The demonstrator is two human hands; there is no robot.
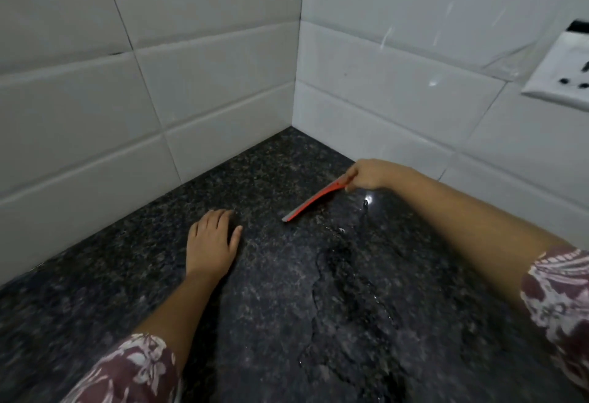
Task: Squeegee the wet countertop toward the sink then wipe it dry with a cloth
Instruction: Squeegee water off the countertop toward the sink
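Observation:
A dark speckled granite countertop point(271, 275) fills the lower view and runs into a tiled corner. A wet patch of water point(347, 278) glistens on its right half. My right hand point(369, 174) is shut on one end of a red squeegee point(310, 201), whose grey blade edge rests on the stone and points down-left. My left hand point(212, 243) lies flat on the counter to the left of the squeegee, fingers together, holding nothing. No sink or cloth is in view.
White tiled walls point(191, 84) meet at the corner behind the counter. A white wall socket point(561, 68) sits on the right wall, high at the frame edge. My floral sleeves show at the bottom left and right.

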